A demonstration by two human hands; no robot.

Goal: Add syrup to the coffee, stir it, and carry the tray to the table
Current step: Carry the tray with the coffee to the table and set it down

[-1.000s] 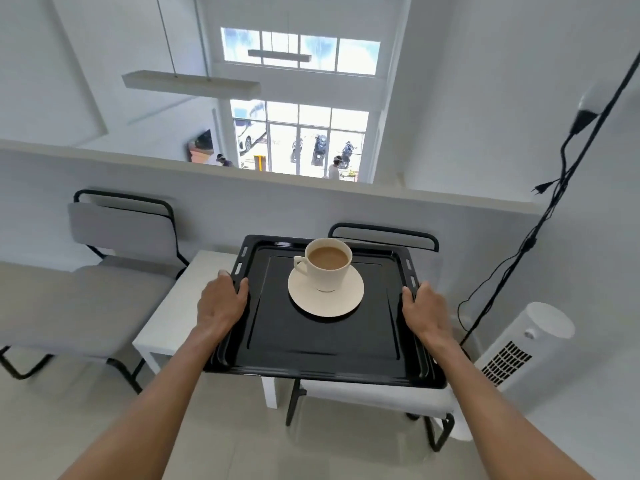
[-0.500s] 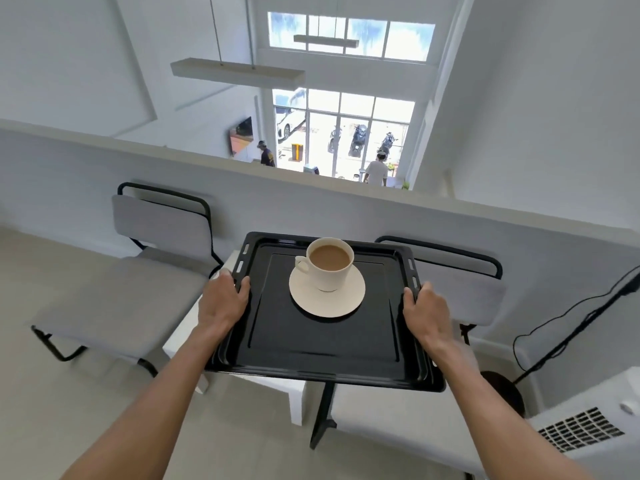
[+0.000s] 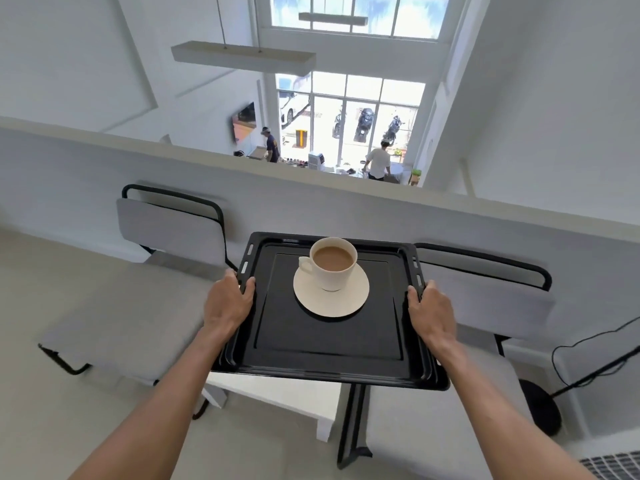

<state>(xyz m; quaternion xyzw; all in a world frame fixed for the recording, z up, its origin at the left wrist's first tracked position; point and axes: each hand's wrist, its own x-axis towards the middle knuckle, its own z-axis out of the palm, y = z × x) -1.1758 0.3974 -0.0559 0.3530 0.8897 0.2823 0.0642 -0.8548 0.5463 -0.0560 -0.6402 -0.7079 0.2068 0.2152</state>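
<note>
I hold a black metal tray (image 3: 329,344) level in front of me, in the air. My left hand (image 3: 228,303) grips its left rim and my right hand (image 3: 429,313) grips its right rim. A white cup of milky coffee (image 3: 333,263) stands on a cream saucer (image 3: 330,301) on the tray's far half, handle to the left. A small white table (image 3: 277,396) lies directly under the tray; only its near edge and a leg show.
Two grey padded chairs with black frames flank the table, one on the left (image 3: 138,299) and one on the right (image 3: 467,341). A low white wall (image 3: 311,202) runs behind them. A black lamp base and cable (image 3: 540,407) stand at the right, a white fan grille (image 3: 616,464) at bottom right.
I have stepped closer to the table and turned right. The table has slid under the tray and the chairs look larger. Both hands keep the same grip.
</note>
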